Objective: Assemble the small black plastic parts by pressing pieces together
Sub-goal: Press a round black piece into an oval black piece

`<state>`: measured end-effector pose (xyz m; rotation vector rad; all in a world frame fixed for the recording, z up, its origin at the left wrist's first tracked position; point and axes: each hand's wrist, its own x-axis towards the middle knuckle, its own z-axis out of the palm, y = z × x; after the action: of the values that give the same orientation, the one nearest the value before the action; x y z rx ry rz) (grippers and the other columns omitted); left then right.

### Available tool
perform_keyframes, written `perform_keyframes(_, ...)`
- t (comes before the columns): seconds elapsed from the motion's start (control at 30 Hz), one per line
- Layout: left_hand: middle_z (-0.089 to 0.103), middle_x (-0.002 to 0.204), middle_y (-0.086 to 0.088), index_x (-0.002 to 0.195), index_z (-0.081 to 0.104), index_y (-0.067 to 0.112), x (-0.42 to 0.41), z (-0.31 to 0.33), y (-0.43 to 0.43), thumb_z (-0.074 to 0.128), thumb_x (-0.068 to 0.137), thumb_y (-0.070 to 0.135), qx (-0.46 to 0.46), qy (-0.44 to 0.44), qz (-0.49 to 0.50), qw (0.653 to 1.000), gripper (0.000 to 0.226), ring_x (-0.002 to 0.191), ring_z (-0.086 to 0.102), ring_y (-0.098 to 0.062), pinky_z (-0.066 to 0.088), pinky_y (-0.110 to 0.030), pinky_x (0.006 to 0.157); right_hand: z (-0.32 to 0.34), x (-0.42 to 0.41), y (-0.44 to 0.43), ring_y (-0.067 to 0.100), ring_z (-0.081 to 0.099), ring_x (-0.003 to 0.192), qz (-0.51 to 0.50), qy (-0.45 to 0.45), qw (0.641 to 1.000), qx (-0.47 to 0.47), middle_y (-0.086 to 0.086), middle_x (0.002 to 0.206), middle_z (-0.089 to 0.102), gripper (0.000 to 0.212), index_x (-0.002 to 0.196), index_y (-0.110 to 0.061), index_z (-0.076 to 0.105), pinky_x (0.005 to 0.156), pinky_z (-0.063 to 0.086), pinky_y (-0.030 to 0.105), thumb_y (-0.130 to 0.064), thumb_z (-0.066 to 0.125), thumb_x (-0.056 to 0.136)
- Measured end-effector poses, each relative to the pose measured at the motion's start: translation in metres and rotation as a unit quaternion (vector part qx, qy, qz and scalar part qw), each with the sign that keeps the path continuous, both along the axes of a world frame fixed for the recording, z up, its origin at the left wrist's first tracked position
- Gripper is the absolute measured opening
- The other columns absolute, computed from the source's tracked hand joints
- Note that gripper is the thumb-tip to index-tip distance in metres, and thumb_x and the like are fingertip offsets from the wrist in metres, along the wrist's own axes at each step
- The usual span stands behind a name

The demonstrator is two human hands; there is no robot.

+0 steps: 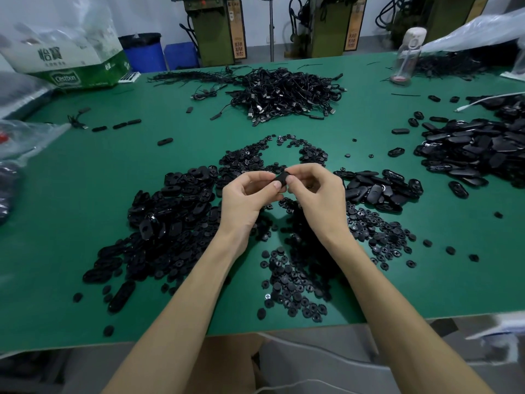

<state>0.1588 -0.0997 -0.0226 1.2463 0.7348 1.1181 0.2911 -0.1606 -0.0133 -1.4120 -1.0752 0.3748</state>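
Head view looks down on a green table (85,194) strewn with black heaps: cables (284,92) far off, oval shells (468,149) right, round discs (295,282) near. Left hand (244,200) and right hand (315,194) together pinch one small black part (281,180) above the discs.

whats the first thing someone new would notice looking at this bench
Two bare hands meet at the centre, the left hand and right hand both pinching one small black part above the green table. Around them spread heaps of black plastic pieces: oval shells to the left, round discs near the table edge. Farther back lies a tangled pile of black cables.
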Motion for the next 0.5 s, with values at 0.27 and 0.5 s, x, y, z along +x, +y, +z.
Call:
perform_keyframes(0.27,0.078,0.094,-0.01,0.106,0.073,0.001,0.0006,-0.0003,0.0006,0.08,0.087,0.004,0.006,0.0,-0.011,1.0,0.02,0.089,0.077,-0.022,0.061,-0.029,0.081,0.0003,0.0,0.0,0.009,0.069,0.077,0.007,0.041,0.999,0.016,-0.006,0.084,0.074,0.009,0.097,-0.017,0.075,0.071,0.053,0.019,-0.01,0.071,0.092)
perform_keyframes(0.5,0.077,0.096,-0.012,0.106,0.072,0.001,0.0004,0.0001,0.001,0.08,0.088,0.006,-0.005,-0.003,-0.017,1.0,0.021,0.09,0.076,-0.024,0.061,-0.032,0.084,0.0019,-0.0014,-0.0018,0.01,0.069,0.075,0.009,0.045,0.999,0.023,-0.002,0.084,0.074,0.009,0.096,-0.014,0.075,0.07,0.055,0.021,-0.008,0.072,0.091)
